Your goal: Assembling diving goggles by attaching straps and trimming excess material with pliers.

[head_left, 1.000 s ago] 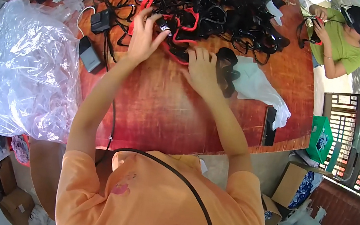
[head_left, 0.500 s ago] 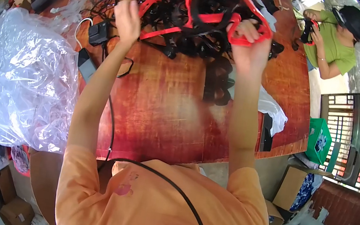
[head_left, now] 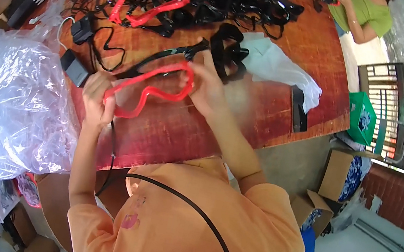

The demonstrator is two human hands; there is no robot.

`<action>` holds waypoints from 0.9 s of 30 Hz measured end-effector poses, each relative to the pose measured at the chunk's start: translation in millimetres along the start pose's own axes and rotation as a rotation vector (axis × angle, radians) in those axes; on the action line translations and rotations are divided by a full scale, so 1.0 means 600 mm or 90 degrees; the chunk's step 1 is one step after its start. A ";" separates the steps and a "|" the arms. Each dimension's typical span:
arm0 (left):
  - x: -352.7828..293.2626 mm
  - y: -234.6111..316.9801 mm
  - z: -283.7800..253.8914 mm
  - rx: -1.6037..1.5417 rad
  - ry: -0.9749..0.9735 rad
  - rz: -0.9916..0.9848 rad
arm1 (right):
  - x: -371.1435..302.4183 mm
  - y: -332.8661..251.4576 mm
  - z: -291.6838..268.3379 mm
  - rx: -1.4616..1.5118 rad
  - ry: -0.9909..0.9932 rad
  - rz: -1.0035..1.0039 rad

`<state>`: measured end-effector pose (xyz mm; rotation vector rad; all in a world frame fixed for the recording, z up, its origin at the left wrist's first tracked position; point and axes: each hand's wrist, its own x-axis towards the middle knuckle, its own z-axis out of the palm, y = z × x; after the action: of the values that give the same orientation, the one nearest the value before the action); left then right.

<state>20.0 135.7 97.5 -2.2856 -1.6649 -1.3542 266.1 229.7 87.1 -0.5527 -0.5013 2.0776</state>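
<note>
A red goggle frame point(head_left: 146, 89) hangs over the near part of the table, stretched between my two hands. My left hand point(head_left: 99, 98) is closed on its left end, with the thumb along the front. At the other end, my right hand point(head_left: 206, 90) grips the frame's rim, its fingers partly hidden and slightly blurred. A black strap point(head_left: 162, 59) runs behind the frame toward the right hand; whether it is attached I cannot tell. Farther off, another red frame point(head_left: 150, 19) lies at the edge of a tangled pile of black goggle parts point(head_left: 234, 2).
A big clear plastic bag point(head_left: 22, 105) bulges at the left table edge, near a black adapter point(head_left: 83, 29) with cables. A white cloth-like sheet point(head_left: 282, 67) and a dark block point(head_left: 299, 110) lie at right. Across the corner stands a person in green point(head_left: 366, 17).
Both hands have come back from the pile toward me, bringing a red frame down between them. The left hand, open before, now grips it. The view has shifted as well.
</note>
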 end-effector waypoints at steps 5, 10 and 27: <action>-0.092 -0.030 0.015 0.026 -0.218 -0.104 | -0.086 0.010 -0.110 -0.565 0.064 -0.037; -0.127 -0.007 0.057 0.075 -0.328 -0.115 | -0.089 -0.114 -0.130 -0.940 0.386 -0.346; -0.110 0.005 0.067 -0.051 -0.232 0.022 | 0.195 -0.261 -0.135 -1.199 -0.337 -0.035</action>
<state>43.2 102.0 32.1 -2.7280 -1.6723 -1.0638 357.6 420.6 83.4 -0.8884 -2.7171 1.0582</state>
